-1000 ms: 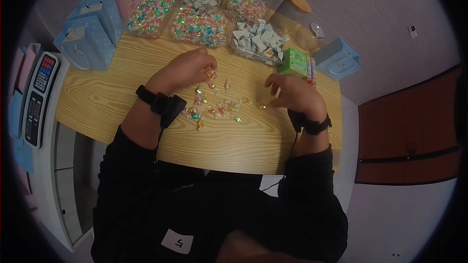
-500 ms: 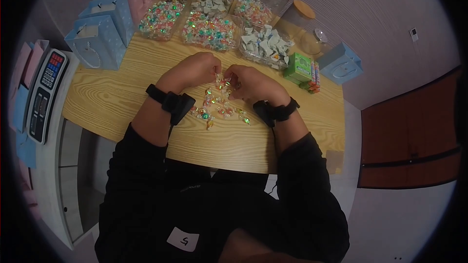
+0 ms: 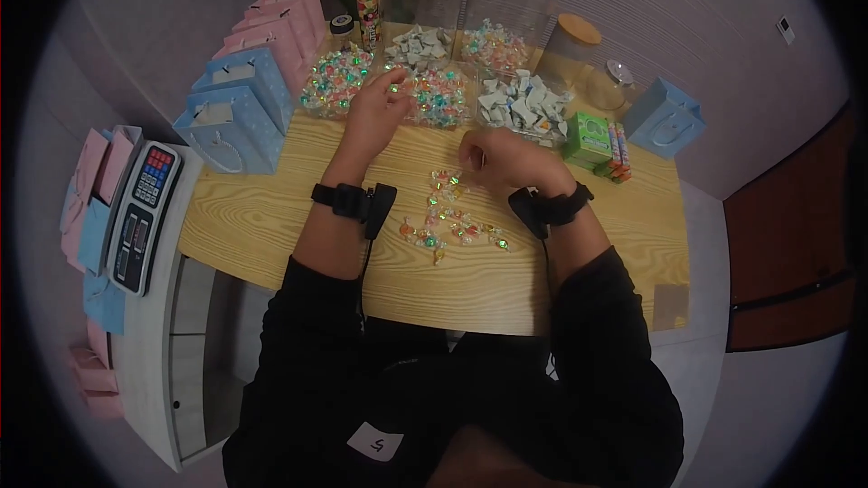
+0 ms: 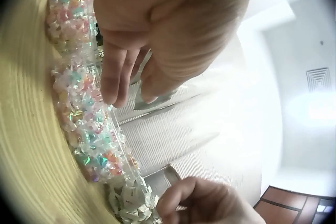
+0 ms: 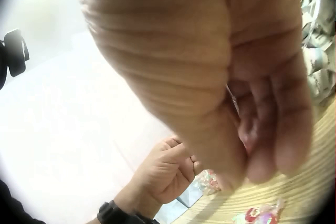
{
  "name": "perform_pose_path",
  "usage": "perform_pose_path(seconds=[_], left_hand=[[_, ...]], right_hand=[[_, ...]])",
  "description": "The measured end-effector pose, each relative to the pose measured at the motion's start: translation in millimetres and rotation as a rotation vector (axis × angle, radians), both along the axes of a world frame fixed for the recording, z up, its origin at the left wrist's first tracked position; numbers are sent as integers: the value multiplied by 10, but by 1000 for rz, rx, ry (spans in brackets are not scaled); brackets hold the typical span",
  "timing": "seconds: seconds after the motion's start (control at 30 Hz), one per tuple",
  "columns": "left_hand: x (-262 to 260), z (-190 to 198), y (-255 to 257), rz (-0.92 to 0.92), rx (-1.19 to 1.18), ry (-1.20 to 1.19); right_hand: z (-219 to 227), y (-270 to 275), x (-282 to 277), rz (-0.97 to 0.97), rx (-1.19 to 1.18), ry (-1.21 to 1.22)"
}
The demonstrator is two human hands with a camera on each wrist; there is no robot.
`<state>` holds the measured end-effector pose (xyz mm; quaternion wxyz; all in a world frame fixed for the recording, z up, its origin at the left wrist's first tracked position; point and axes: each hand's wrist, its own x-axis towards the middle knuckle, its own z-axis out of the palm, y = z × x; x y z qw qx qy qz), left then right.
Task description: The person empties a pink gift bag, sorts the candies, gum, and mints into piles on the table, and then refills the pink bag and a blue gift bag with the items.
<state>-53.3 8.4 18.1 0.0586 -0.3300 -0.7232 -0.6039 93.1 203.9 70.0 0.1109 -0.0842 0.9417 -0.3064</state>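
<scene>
My left hand [image 3: 375, 113] is raised at the front of the clear tray of shiny wrapped candies [image 3: 443, 99]. Its fingers are bent loosely, with a gap between thumb and fingertips in the left wrist view. The right hand [image 3: 515, 161] is above the table, just right of a scatter of loose wrapped candies [image 3: 434, 211]. In the right wrist view its fingers [image 5: 291, 145] curl against the thumb, and a reddish, glossy bit of candy [image 5: 248, 142] shows in the gap. Most of what that hand holds is hidden.
White-wrapped sweets [image 3: 524, 101] fill another tray. A green box [image 3: 589, 138] and candy tubes [image 3: 619, 149] stand at the right, before a blue bag [image 3: 665, 117]. Blue bags [image 3: 231, 131] and pink bags [image 3: 280, 41] line the left. A scale [image 3: 145, 217] is beside the table.
The right hand came in from the right to the loose candies, then drew slightly away, curled. My left hand left the candies and moved forward to the tray. The head view shifted.
</scene>
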Motion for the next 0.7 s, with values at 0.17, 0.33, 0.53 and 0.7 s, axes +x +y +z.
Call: perform_pose_path(seconds=[0.17, 0.33, 0.53, 0.7], left_hand=[[259, 234, -69, 23, -115, 20], [428, 56, -39, -372, -485, 184], [472, 30, 38, -452, -734, -151], [442, 77, -37, -401, -769, -103]], right_hand=[[4, -44, -184, -319, -689, 400], [-63, 2, -181, -273, -364, 564], [-365, -18, -147, 52, 25, 137], [-443, -6, -157, 73, 5, 144]])
